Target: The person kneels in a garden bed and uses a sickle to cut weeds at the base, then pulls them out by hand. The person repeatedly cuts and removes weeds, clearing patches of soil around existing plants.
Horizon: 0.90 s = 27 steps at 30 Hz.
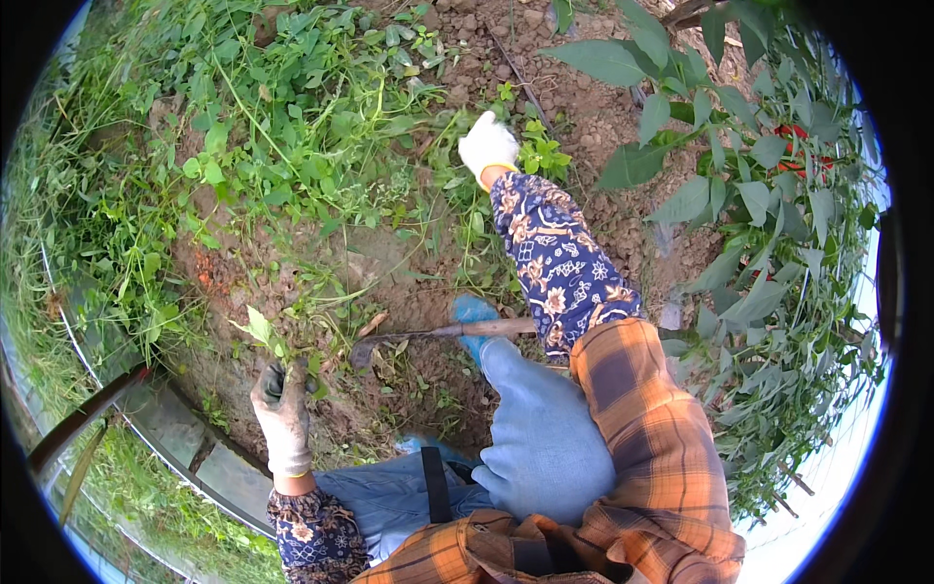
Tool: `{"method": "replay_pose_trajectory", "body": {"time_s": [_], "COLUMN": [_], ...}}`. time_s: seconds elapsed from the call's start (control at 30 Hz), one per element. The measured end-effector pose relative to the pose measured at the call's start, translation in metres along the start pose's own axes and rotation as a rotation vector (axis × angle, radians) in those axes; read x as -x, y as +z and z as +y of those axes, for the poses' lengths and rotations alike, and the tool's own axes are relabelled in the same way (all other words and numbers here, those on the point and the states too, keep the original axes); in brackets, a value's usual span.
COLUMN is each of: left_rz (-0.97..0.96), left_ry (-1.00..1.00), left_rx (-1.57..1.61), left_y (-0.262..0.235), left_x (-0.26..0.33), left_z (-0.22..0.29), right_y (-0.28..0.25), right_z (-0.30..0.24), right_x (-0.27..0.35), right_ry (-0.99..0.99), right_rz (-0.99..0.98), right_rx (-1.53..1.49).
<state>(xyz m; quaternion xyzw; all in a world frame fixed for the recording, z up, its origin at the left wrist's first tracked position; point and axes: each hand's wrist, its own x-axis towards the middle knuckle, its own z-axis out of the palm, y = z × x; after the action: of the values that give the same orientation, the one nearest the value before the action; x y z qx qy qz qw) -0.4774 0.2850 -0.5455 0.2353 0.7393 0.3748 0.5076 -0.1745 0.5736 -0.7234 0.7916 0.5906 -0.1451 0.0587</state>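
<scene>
My left hand (282, 419), in a pale glove with dirt-darkened fingers, is closed at the lower left. A small leafy weed (261, 329) rises from its fingertips. My right hand (488, 146) reaches forward in a cleaner white glove, closed among low green weeds. Its fingertips are partly hidden and bright, so what they grip cannot be made out. Thin stems (428, 127) lie just left of it. Between my hands, a hoe (457, 332) with a wooden handle and dark metal head lies across the ground beside my blue-covered foot (474, 316).
Dense weeds (302, 127) cover the ground ahead and to the left. Bare, crumbly soil (584, 107) shows near my right hand. Tall leafy plants with something red (798, 146) stand on the right. A dark pole (92, 419) and a curved pale edging strip (185, 467) lie at left.
</scene>
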Motion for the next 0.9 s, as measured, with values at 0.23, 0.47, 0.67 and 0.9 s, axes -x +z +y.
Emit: {"method": "replay_pose_trajectory", "body": {"time_s": [0.23,0.47,0.67,0.9], "left_rz": [-0.021,-0.004,-0.009,-0.016], "left_ry": [0.000,0.013,-0.005,0.023], "left_rx": [0.018,-0.024,-0.063,-0.039], "left_y": [-0.004,-0.001,-0.009,-0.004], "left_x": [0.002,-0.002,-0.001,0.006], "left_z": [0.000,-0.001,-0.007,0.005], "right_y": [-0.012,-0.029,-0.054,-0.033], "right_z": [0.013,-0.030,0.044,0.079], "right_x": [0.009,0.128,0.007,0.010], "right_ry": [-0.225,-0.732,-0.134,0.190], "right_rz": [0.037,-0.134,0.078,-0.070], "right_rx": [-0.033,0.120,0.576,0.189]}}
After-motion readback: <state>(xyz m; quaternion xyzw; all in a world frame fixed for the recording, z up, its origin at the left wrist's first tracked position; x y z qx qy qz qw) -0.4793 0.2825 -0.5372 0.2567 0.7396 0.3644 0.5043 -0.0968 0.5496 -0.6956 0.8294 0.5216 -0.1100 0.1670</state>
